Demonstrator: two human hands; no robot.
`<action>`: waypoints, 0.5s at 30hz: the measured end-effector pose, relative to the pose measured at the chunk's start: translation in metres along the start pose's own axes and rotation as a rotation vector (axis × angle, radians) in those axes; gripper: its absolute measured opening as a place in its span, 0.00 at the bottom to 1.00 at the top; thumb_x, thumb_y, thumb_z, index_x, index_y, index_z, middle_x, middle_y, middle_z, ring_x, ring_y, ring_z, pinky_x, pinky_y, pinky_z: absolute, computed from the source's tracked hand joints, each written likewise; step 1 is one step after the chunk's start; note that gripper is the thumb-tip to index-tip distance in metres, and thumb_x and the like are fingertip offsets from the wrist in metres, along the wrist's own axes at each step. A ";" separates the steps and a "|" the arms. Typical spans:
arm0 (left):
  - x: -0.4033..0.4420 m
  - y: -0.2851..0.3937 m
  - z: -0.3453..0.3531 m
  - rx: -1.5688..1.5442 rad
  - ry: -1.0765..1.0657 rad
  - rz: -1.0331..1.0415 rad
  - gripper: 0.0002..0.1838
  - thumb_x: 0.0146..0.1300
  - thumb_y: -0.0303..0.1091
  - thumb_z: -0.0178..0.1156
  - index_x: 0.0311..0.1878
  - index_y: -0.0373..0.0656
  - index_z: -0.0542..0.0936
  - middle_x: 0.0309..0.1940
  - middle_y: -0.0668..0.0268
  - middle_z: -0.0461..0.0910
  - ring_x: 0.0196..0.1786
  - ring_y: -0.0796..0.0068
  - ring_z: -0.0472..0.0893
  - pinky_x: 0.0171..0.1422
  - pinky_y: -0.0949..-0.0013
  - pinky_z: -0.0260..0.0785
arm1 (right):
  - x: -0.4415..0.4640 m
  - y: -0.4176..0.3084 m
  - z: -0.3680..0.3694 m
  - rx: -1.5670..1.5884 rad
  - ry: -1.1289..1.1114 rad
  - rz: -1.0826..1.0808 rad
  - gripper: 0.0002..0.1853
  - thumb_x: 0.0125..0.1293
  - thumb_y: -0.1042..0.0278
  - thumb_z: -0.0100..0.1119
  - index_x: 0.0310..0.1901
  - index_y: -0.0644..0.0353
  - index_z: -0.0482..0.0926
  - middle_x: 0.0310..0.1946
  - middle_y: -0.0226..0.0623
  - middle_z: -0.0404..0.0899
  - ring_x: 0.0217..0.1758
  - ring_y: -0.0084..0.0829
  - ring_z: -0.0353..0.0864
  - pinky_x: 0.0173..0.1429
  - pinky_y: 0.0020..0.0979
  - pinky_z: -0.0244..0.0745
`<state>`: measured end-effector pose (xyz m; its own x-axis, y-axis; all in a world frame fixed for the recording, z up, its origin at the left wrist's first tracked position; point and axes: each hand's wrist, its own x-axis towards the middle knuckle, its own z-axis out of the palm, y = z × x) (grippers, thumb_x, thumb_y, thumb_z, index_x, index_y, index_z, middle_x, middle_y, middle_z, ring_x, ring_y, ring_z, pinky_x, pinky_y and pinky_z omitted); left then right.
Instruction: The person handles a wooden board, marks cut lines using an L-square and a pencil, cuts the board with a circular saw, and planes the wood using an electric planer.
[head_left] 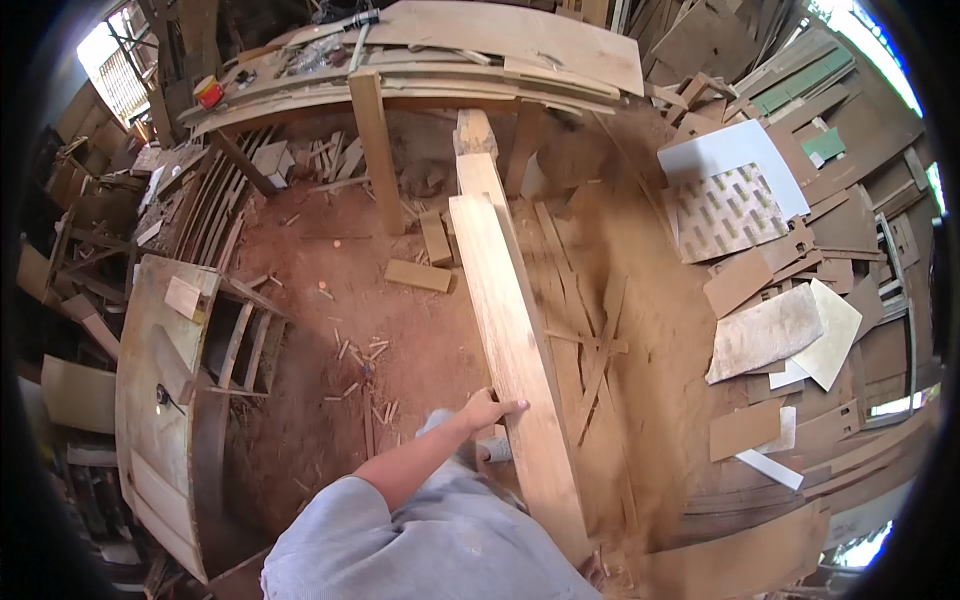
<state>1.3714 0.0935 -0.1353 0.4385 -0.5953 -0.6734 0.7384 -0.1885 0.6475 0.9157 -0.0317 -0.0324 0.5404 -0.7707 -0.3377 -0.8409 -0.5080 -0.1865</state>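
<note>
A long, pale wooden plank [510,310] runs from near my body at the bottom away toward the workbench. My left hand [485,410] is closed on its left edge, the thumb lying over the top face. At the plank's near end, a small part of my right hand [597,572] shows beside the right edge; its fingers are mostly hidden. Beyond the far end, another wooden beam [478,165] lies in line with the plank, reaching to the bench.
A workbench [560,50] with boards and tools spans the back. On the left stands a wooden cabinet-like piece [165,350] with a tape measure [163,394]. Wood blocks [418,276] and crossed strips [600,350] lie on the dirt floor. Board offcuts [765,330] pile up at right.
</note>
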 end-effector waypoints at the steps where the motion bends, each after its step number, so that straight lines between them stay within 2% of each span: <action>1: -0.003 0.007 -0.001 -0.012 0.035 0.014 0.35 0.62 0.46 0.85 0.65 0.34 0.84 0.57 0.58 0.91 0.57 0.65 0.91 0.61 0.59 0.85 | 0.003 -0.007 -0.003 -0.001 -0.004 0.008 0.64 0.54 0.44 0.81 0.89 0.49 0.54 0.65 0.62 0.71 0.73 0.65 0.67 0.80 0.62 0.58; 2: 0.000 0.021 -0.002 -0.023 0.067 0.046 0.33 0.61 0.45 0.86 0.62 0.33 0.86 0.54 0.59 0.91 0.56 0.65 0.91 0.59 0.59 0.86 | 0.008 -0.011 -0.003 -0.006 -0.010 0.012 0.64 0.54 0.44 0.81 0.89 0.49 0.54 0.65 0.62 0.71 0.73 0.65 0.67 0.80 0.62 0.58; 5: -0.003 0.058 -0.015 0.173 0.131 0.055 0.40 0.60 0.49 0.85 0.65 0.28 0.82 0.58 0.51 0.90 0.58 0.60 0.91 0.61 0.57 0.84 | 0.019 -0.034 -0.001 -0.026 -0.024 0.032 0.64 0.54 0.44 0.81 0.89 0.49 0.54 0.65 0.62 0.71 0.73 0.65 0.67 0.80 0.62 0.58; 9: 0.036 0.066 -0.025 0.363 0.342 -0.044 0.49 0.59 0.57 0.82 0.67 0.22 0.75 0.59 0.40 0.88 0.62 0.50 0.90 0.66 0.54 0.82 | 0.035 -0.078 -0.003 -0.067 -0.066 0.064 0.63 0.54 0.44 0.80 0.89 0.49 0.54 0.65 0.62 0.71 0.74 0.65 0.67 0.80 0.62 0.57; 11: 0.019 0.114 -0.018 0.352 0.378 -0.089 0.53 0.58 0.60 0.81 0.68 0.21 0.72 0.61 0.36 0.86 0.65 0.47 0.88 0.68 0.53 0.81 | 0.045 -0.098 -0.006 -0.093 -0.087 0.065 0.63 0.55 0.44 0.80 0.89 0.49 0.54 0.65 0.62 0.71 0.74 0.65 0.67 0.80 0.62 0.57; 15: 0.027 0.152 -0.021 0.404 0.409 -0.084 0.52 0.60 0.58 0.80 0.69 0.21 0.70 0.62 0.35 0.85 0.66 0.43 0.87 0.69 0.52 0.80 | 0.073 -0.132 -0.011 -0.124 -0.123 0.060 0.63 0.55 0.44 0.80 0.89 0.49 0.55 0.65 0.61 0.71 0.74 0.65 0.67 0.80 0.63 0.57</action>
<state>1.5060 0.0651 -0.0620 0.6089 -0.2302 -0.7591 0.5600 -0.5530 0.6169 1.0664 -0.0250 -0.0223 0.4757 -0.7520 -0.4563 -0.8575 -0.5120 -0.0501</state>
